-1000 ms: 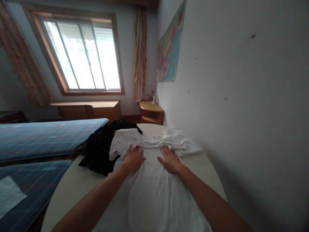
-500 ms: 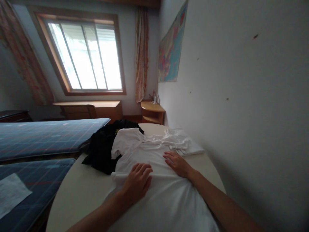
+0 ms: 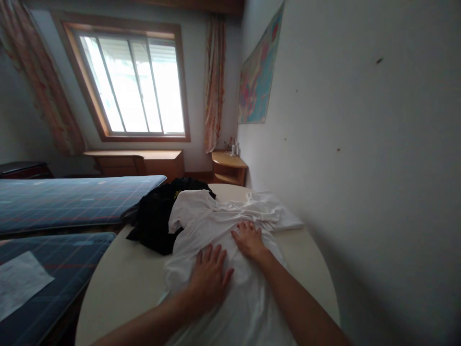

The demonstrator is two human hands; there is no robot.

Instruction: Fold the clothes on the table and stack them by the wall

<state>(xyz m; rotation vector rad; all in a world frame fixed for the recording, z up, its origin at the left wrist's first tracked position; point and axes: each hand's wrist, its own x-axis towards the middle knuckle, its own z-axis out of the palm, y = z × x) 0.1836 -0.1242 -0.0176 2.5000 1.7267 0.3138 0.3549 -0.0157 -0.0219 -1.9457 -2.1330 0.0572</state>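
Observation:
A white T-shirt (image 3: 201, 218) lies spread over a round cream table (image 3: 118, 283), its collar at the far side and its body running down toward me. My left hand (image 3: 209, 276) rests flat on the middle of the shirt, fingers spread. Farther up the cloth, right of centre, my right hand (image 3: 249, 239) lies palm down with its fingers apart. Neither hand grips the fabric. Wrinkles bunch around the shirt's right sleeve. Under the left sleeve sits a heap of black clothing (image 3: 154, 221) with a small yellow mark.
Two blue plaid mattresses (image 3: 82, 202) stand left of the table, the nearer one with a white sheet (image 3: 23, 278) on it. A white wall (image 3: 345, 202) runs close along the right. Beyond are a wooden desk (image 3: 162, 156) and a corner shelf (image 3: 228, 161).
My right hand has shifted left across the shirt. My left hand has flattened and its fingers have spread. The fold across the shirt's middle has smoothed out.

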